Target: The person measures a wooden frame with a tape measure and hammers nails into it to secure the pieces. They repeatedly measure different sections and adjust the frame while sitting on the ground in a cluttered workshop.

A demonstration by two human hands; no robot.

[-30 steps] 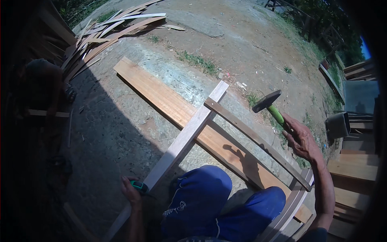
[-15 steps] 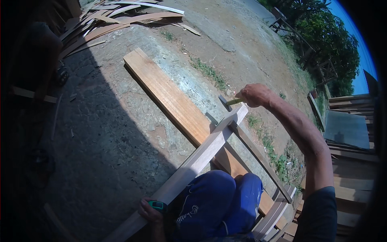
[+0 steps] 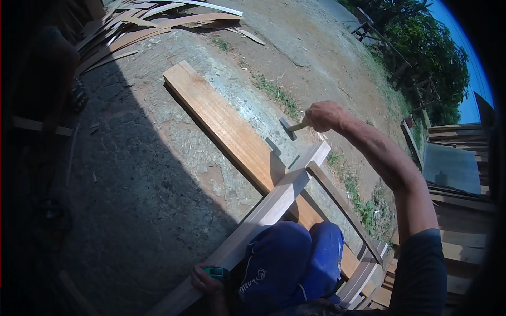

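Sunlit ground [image 3: 311, 68], hammer [image 3: 288, 128] in right hand [image 3: 325, 116]

A beam [image 3: 263, 216] crosses over the plank [image 3: 221, 124], left of the slat [image 3: 345, 211].

Knees [image 3: 287, 245] block the beam's [image 3: 245, 231] right; shaded ground [image 3: 137, 200] leftward seems passable.

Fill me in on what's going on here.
Someone crouched outdoors grips a hammer in the right hand, raised near the far end of a pale beam. The left hand holds what looks like a green tape measure beside that beam, which crosses above a wide plank. A narrow strip meets the beam.
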